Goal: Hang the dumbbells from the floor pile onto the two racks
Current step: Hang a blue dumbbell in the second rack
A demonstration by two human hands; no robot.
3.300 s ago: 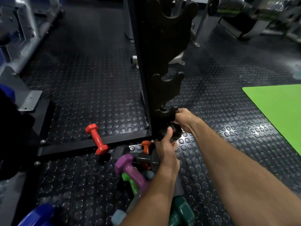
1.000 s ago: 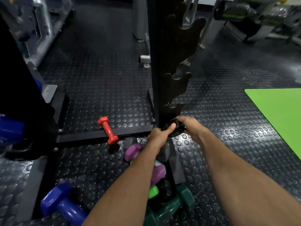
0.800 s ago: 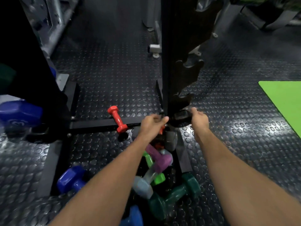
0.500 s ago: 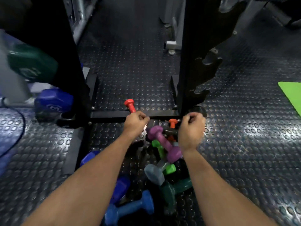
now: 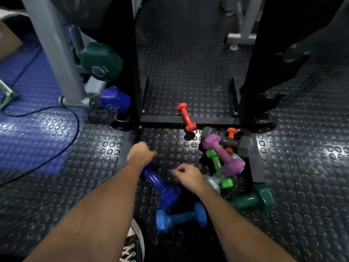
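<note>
The pile lies on the studded floor between two black racks: a red dumbbell (image 5: 186,117), grey (image 5: 243,145), orange (image 5: 231,132), purple (image 5: 222,155), lime green (image 5: 217,163), pale grey (image 5: 213,183), dark green (image 5: 253,199), light blue (image 5: 180,217) and dark blue (image 5: 160,184) ones. My left hand (image 5: 140,153) is curled over the dark blue dumbbell's far end, which it hides. Just right of that dumbbell's handle, my right hand (image 5: 186,173) is a loose fist holding nothing. The left rack (image 5: 132,72) carries a green dumbbell (image 5: 102,62) and a blue one (image 5: 115,100). A black dumbbell (image 5: 264,121) sits lowest on the right rack (image 5: 251,72).
A blue mat (image 5: 28,129) with a black cable (image 5: 71,129) across it lies at the left. A grey machine post (image 5: 56,53) stands beside the left rack. The racks' base bar (image 5: 162,119) crosses under the red dumbbell. My shoe (image 5: 132,246) is at the bottom edge.
Both hands have left the black dumbbell on the right rack's lowest hook and moved back and left to the pile. The left hand now covers the dark blue dumbbell's end.
</note>
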